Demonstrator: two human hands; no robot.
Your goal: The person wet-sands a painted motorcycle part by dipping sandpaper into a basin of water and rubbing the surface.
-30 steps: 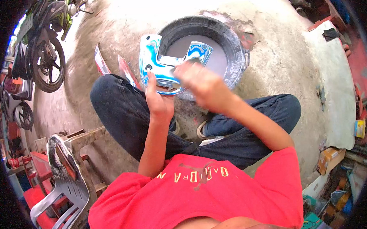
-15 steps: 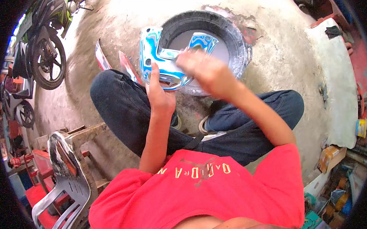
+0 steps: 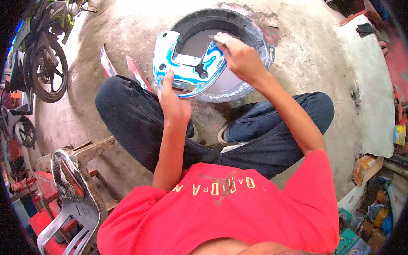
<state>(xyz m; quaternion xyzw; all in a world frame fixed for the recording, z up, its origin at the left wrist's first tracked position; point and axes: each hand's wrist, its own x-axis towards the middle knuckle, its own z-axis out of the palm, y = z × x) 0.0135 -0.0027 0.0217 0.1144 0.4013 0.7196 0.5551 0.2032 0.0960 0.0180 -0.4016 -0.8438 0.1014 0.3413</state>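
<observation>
Panel (image 3: 184, 75) clasped in left grip (image 3: 174, 105), right grip (image 3: 244, 60) curled at tip (hold unclear)

The U-shaped panel (image 3: 184, 75) has a hard, smooth, high-gloss surface with mirror-like blue and white bands; metal or plated plastic cannot be determined. The small grey piece (image 3: 213, 37) appears matt, its material too small to identify. The tub (image 3: 248, 31) is matt black plastic or rubber, scuffed whitish outside. The floor (image 3: 307, 47) is rough, stained concrete. The trousers (image 3: 131, 114) are denim; the shirt (image 3: 225, 216) is matt cloth. The chair (image 3: 82, 211) is smooth plastic, its backrest paint-smeared. The box (image 3: 366, 167) is brown cardboard.
</observation>
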